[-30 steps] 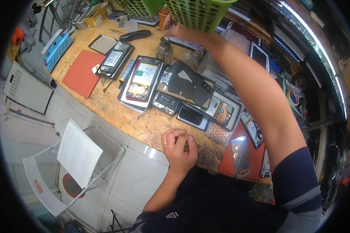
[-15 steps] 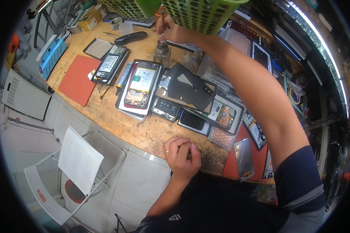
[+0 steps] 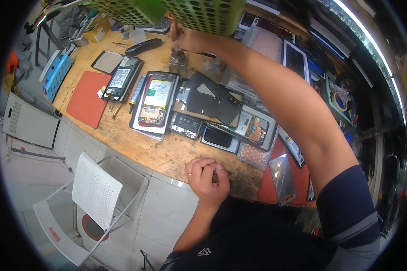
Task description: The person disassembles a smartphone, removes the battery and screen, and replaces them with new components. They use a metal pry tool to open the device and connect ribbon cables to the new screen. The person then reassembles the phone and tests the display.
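Observation:
My right hand [image 3: 187, 39] reaches to the far side of the workbench, under the rim of a green perforated basket [image 3: 208, 16] that partly hides it. Its fingers are closed together just above a small glass bottle [image 3: 178, 63]; what they grip is too unclear to name. My left hand [image 3: 208, 178] lies at the bench's near edge, loosely curled with no object showing in it. Between the hands lie an opened phone [image 3: 156, 99] with its battery exposed, a black back cover [image 3: 210, 99], and another opened phone [image 3: 253, 126] in a tray.
On the wooden bench [image 3: 144, 151] at left are a red mat [image 3: 88, 99], another opened phone [image 3: 118, 81] and a black knife-like tool [image 3: 143, 47]. A loose screen panel [image 3: 282, 180] is at right. A white folding chair [image 3: 97, 189] stands left of the bench.
The view has shifted slightly, moving most of the bench leftward in the picture. My right hand stays above the glass bottle, and my left hand keeps its curled pose.

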Tool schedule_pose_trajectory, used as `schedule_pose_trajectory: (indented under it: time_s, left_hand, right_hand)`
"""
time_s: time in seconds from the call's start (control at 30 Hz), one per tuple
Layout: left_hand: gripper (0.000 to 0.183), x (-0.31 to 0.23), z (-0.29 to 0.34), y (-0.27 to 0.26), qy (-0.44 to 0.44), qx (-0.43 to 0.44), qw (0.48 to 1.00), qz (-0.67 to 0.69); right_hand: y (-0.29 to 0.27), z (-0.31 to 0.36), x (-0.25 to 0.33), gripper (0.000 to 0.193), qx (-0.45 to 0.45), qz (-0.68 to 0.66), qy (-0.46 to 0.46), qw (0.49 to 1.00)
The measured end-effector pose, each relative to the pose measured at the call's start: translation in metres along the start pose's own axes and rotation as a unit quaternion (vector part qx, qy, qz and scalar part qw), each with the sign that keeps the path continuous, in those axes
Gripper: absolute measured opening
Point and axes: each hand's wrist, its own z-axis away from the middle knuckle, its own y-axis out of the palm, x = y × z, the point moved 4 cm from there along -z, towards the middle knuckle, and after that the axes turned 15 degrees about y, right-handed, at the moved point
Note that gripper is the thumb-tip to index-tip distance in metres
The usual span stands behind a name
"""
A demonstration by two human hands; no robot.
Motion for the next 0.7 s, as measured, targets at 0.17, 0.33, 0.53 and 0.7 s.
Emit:
schedule_pose_trajectory:
  time_s: [0.17, 0.33, 0.53, 0.7]
  left_hand:
    - [0.008, 0.001, 0.000, 0.000, -0.004, 0.028, 0.999, -0.019]
    - [0.009, 0.003, 0.006, 0.001, -0.024, 0.040, 0.999, 0.004]
    - [0.008, 0.004, 0.005, 0.004, -0.031, 0.103, 0.994, 0.008]
    - [0.006, -0.035, -0.002, 0.011, 0.081, 0.180, 0.980, -0.007]
  right_hand:
    - [-0.039, 0.043, 0.007, 0.020, -0.143, 0.029, -0.179, 0.973]
    - [-0.091, 0.178, -0.026, 0.019, -0.127, -0.057, 0.042, 0.989]
    - [-0.132, 0.246, -0.033, 0.019, -0.069, -0.100, 0.264, 0.957]
    - [-0.139, 0.319, -0.054, 0.020, -0.102, -0.159, 0.073, 0.979]
